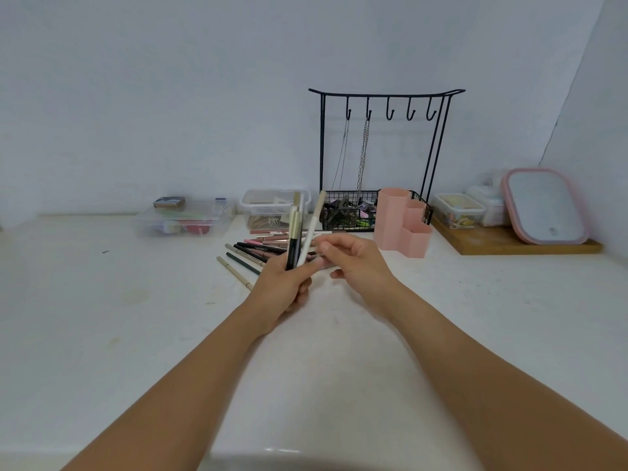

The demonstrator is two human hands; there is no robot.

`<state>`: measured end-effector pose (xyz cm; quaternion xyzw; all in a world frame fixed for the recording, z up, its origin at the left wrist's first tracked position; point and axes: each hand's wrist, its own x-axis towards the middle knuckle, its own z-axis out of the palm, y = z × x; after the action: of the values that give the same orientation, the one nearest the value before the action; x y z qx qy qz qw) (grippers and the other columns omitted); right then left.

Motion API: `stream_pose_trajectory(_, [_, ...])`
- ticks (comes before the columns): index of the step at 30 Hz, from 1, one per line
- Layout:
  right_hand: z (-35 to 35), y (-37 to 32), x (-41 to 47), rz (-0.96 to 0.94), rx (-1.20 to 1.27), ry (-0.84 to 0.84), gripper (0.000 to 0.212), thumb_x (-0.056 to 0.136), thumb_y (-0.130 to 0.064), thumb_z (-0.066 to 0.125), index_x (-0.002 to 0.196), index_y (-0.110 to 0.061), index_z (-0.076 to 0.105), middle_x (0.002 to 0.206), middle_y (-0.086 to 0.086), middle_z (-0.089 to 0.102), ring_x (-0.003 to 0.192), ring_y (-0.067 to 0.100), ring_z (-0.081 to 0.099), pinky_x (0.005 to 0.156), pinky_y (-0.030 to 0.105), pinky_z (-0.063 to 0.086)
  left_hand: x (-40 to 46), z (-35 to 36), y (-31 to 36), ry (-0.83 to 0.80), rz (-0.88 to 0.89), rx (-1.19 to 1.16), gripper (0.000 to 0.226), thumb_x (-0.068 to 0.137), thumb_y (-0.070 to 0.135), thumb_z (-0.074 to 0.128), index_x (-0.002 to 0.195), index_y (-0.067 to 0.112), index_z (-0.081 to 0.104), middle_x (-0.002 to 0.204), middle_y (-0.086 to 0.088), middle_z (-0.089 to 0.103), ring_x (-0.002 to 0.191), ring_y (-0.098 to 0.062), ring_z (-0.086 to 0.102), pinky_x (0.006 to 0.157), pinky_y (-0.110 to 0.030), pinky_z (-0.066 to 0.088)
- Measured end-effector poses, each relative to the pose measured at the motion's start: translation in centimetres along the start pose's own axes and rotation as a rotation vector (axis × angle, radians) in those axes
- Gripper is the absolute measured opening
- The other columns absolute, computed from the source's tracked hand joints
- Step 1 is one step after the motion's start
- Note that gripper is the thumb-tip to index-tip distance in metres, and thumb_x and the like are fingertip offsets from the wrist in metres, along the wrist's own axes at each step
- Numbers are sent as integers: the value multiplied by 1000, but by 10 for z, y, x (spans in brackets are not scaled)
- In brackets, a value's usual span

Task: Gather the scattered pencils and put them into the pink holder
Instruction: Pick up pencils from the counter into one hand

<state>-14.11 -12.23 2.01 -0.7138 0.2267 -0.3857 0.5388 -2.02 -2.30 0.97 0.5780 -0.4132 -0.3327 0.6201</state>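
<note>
**Pencils held beside the pink holder**

Left hand (283, 287) grips a bundle of upright pencils (296, 232). Right hand (356, 263), fingers loosely curled, pinches nothing clearly visible. Scattered pencils (253, 251) lie on the counter (136, 334); one bears illegible white lettering. Pink holder (402, 222) stands just right.

L hand (285, 287) grips upright bunch of pencils (299, 232); R hand (353, 263) just beside, fingers curled; more pencils (253, 251) on counter (102, 334), pink holder (402, 224) near
</note>
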Motion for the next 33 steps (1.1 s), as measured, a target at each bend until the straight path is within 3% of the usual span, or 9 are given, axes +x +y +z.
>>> stream_pose_trajectory(4, [-26, 28, 9, -118, -797, 2, 34, 99, -23, 55, 132, -22, 59, 130, -1, 62, 116, 14, 55, 101, 33, 43, 2, -4, -2, 63, 25, -21, 26, 95, 26, 70, 78, 12, 57, 61, -3, 53, 48, -13, 49, 37, -22, 32])
stream_pose_trajectory(6, [-31, 34, 8, -85, -928, -92, 41, 100, -26, 51, 141, -25, 50, 141, 0, 55, 129, 21, 48, 106, 37, 41, 3, -7, -2, 86, 20, -66, 17, 94, 24, 72, 87, 13, 62, 61, -2, 53, 48, -12, 46, 38, -22, 31])
stream_pose_trajectory(9, [-30, 36, 7, -123, -1037, -191, 41, 101, -27, 47, 142, -24, 48, 143, 0, 52, 129, 26, 46, 105, 42, 42, 3, -9, -1, 101, 7, -140, 16, 93, 25, 72, 98, 13, 62, 59, 1, 48, 47, -10, 39, 37, -20, 29])
stream_pose_trajectory(16, [-30, 29, 6, -147, -1084, -154, 27, 101, -24, 49, 126, -23, 58, 128, -2, 54, 112, 23, 45, 93, 37, 45, 4, -10, 7, 215, -155, -306, 45, 95, 52, 62, 65, 21, 47, 53, 3, 34, 44, -11, 25, 36, -19, 17])
stream_pose_trajectory(19, [-32, 27, 6, -136, -1094, -124, 26, 101, -23, 49, 125, -23, 59, 121, 0, 55, 108, 24, 46, 88, 38, 46, 5, -9, 4, 183, -106, -274, 34, 97, 44, 63, 79, 15, 58, 56, 1, 38, 43, -10, 33, 35, -17, 20])
stream_pose_trajectory(21, [-33, 26, 6, -130, -1109, -116, 26, 101, -24, 50, 124, -24, 62, 116, 1, 56, 108, 24, 47, 88, 38, 46, 4, -8, 3, 162, -82, -261, 26, 98, 38, 63, 91, 15, 54, 59, 1, 42, 44, -9, 39, 33, -18, 23])
stream_pose_trajectory(25, [-37, 22, 8, -98, -1110, -95, 15, 99, -25, 55, 106, -24, 68, 99, -2, 50, 100, 20, 48, 80, 35, 46, 3, -8, 2, 163, -78, -252, 26, 97, 37, 65, 83, 21, 50, 53, 7, 39, 42, -7, 32, 34, -18, 22])
stream_pose_trajectory(29, [-42, 21, 10, -32, -1070, -106, 11, 100, -20, 52, 99, -21, 63, 98, 1, 55, 90, 20, 53, 77, 35, 46, 0, -6, 6, 195, -75, -277, 36, 89, 46, 70, 73, 22, 48, 50, 8, 33, 42, -7, 23, 37, -21, 18])
stream_pose_trajectory(33, [-35, 14, 9, 1, -824, 6, 12, 103, -19, 45, 98, -15, 56, 86, -1, 57, 72, 15, 49, 62, 31, 40, 0, -6, 7, 211, -82, -282, 42, 83, 50, 74, 67, 24, 45, 50, 8, 31, 43, -9, 22, 38, -21, 18])
